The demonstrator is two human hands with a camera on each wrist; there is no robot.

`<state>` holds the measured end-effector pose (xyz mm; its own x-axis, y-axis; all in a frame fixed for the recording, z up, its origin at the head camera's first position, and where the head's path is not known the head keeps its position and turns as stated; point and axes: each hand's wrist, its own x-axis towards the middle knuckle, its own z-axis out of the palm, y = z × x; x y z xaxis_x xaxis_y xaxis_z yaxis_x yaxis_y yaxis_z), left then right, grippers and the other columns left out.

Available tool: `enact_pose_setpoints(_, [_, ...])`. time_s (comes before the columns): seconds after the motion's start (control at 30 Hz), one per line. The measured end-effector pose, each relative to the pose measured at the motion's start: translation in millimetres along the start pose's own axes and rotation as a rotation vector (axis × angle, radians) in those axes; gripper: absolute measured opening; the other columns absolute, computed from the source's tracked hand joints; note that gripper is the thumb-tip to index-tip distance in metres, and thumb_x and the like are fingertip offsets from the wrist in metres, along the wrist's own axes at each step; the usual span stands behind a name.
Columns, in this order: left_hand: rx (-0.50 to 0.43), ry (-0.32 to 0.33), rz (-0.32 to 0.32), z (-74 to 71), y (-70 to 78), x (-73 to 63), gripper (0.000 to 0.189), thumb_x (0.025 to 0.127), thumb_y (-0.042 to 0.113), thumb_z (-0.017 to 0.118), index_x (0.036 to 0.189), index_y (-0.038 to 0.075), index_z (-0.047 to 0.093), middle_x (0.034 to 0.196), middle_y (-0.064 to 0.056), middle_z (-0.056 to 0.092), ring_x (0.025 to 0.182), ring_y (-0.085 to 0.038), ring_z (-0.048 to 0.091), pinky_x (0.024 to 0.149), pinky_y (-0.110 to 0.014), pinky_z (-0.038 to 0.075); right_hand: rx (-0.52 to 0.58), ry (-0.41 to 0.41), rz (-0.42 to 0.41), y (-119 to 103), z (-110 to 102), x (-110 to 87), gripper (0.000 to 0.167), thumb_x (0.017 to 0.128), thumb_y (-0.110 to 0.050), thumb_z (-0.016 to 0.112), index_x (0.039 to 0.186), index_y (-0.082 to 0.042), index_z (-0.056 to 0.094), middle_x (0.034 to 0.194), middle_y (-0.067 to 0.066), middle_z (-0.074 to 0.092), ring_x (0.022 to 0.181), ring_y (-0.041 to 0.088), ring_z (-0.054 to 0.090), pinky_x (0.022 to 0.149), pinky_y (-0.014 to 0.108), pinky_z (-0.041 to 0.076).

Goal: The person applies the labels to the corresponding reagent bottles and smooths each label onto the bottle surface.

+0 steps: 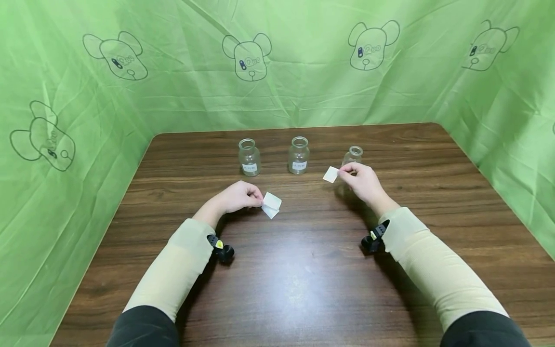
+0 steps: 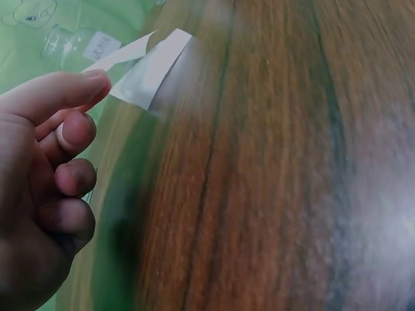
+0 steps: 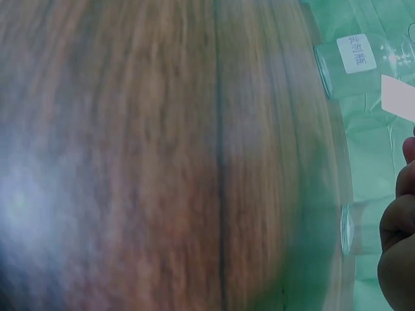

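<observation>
My left hand (image 1: 237, 196) pinches a white paper slip (image 1: 271, 201) between thumb and forefinger above the table. In the left wrist view this slip (image 2: 148, 71) shows a curled strip and a flatter, shiny part; whether it is one piece or two I cannot tell. On the other side, my right hand (image 1: 363, 182) pinches a small white paper square (image 1: 331, 174) by one corner. Just behind the right fingers stands a small clear glass bottle (image 1: 355, 152), its lower part hidden by the hand.
Two larger clear glass bottles stand upright towards the back, the left one (image 1: 249, 158) and the middle one (image 1: 298, 155), each with a white label facing me. They stand on a dark wooden table (image 1: 295, 289). Green cloth (image 1: 299, 101) with printed bear heads hangs behind and at both sides.
</observation>
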<state>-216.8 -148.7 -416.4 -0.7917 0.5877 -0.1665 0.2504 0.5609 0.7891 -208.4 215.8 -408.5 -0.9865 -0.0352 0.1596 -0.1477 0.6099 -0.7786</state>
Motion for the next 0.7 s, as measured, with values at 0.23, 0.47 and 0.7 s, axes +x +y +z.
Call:
enact_pose_setpoints(0.23, [0.100,-0.008,0.011,1.2,-4.5,-2.4,0.005,0.082,0.018,0.068,0.080,0.013,0.068,0.069,0.005,0.059,0.066,-0.012,0.050,0.063,-0.028,0.042,0.012,0.013,-0.005,6.2,-5.5,-0.4,0.018,0.089,-0.021,0.062,0.094,-0.003,0.066,0.069,0.013,0.058,0.048,0.005,0.047,0.051,0.025,0.040])
enact_pose_setpoints(0.47, [0.168,0.026,0.007,2.2,-7.4,-2.5,0.005,0.083,0.020,0.068,0.082,0.015,0.067,0.068,0.005,0.056,0.066,-0.012,0.050,0.064,-0.029,0.041,0.003,0.036,0.008,13.7,-10.0,-1.4,0.018,0.089,-0.020,0.062,0.094,-0.002,0.065,0.071,0.002,0.057,0.050,0.004,0.047,0.050,0.023,0.039])
enact_pose_setpoints(0.7, [0.136,0.028,0.033,-0.3,-8.0,-2.6,0.011,0.081,0.013,0.069,0.091,0.011,0.065,0.064,0.003,0.050,0.059,-0.012,0.045,0.060,-0.028,0.038,-0.029,0.067,0.030,22.0,-17.8,-3.4,0.020,0.089,-0.022,0.063,0.093,-0.003,0.065,0.070,0.001,0.055,0.052,0.005,0.046,0.052,0.024,0.039])
